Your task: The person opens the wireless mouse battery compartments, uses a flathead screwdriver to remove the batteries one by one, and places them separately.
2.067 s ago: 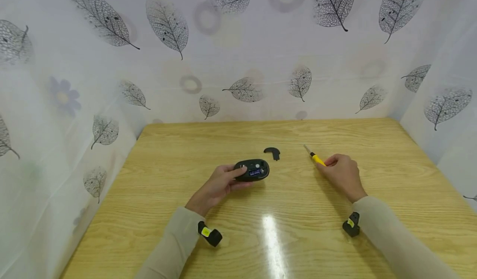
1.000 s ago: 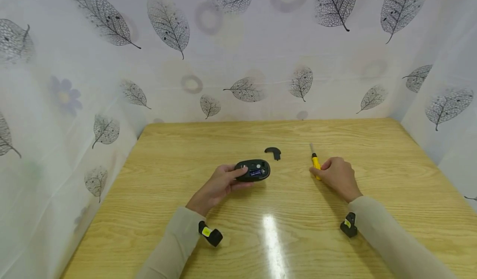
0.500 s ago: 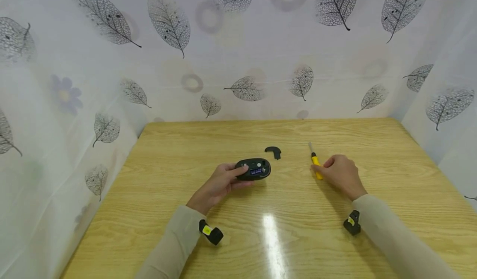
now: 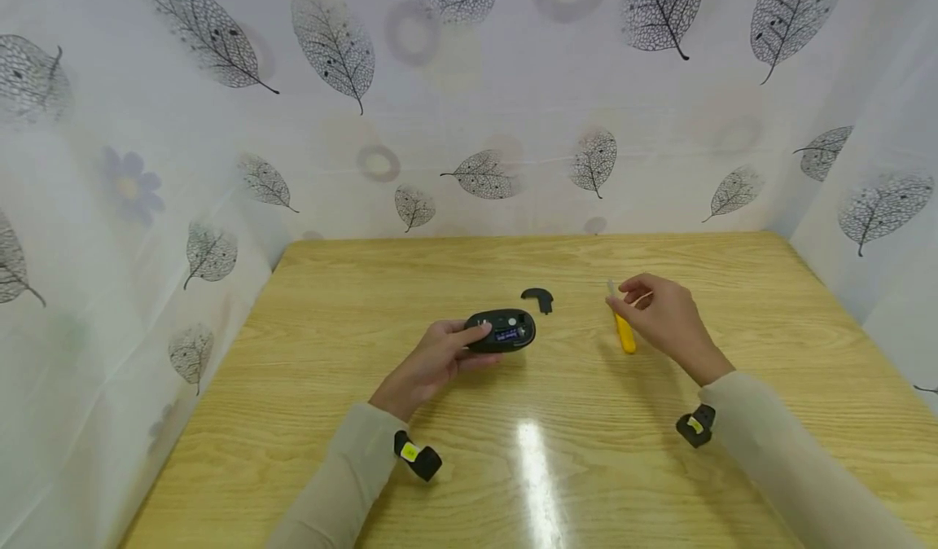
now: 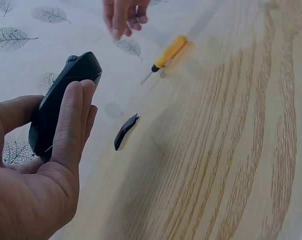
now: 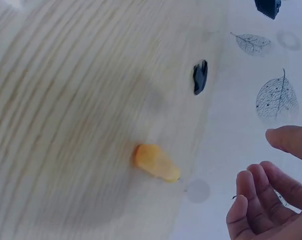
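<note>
My left hand [image 4: 432, 362] grips a black computer mouse [image 4: 517, 329] with its underside facing up, thumb on top and fingers beneath. Its battery bay is uncovered, with a dark blue battery [image 4: 507, 335] inside. In the left wrist view the mouse [image 5: 58, 100] is seen edge-on. A yellow-handled screwdriver [image 4: 624, 335] lies on the table, its shaft pointing to the back. My right hand [image 4: 663, 313] hovers just above it, fingers loosely bent and apart. The right wrist view shows that hand [image 6: 271, 205] holding nothing, away from the screwdriver handle [image 6: 157, 162].
A curved black battery cover [image 4: 541, 299] lies on the wooden table [image 4: 352, 288], behind the mouse and left of the screwdriver. White leaf-printed cloth [image 4: 498, 85] hangs along the back and both sides. Each wrist carries a small black camera [image 4: 418, 455].
My right hand set the yellow screwdriver down, turned it a little straighter, then let go and rose off it. The left hand still holds the mouse in nearly the same place.
</note>
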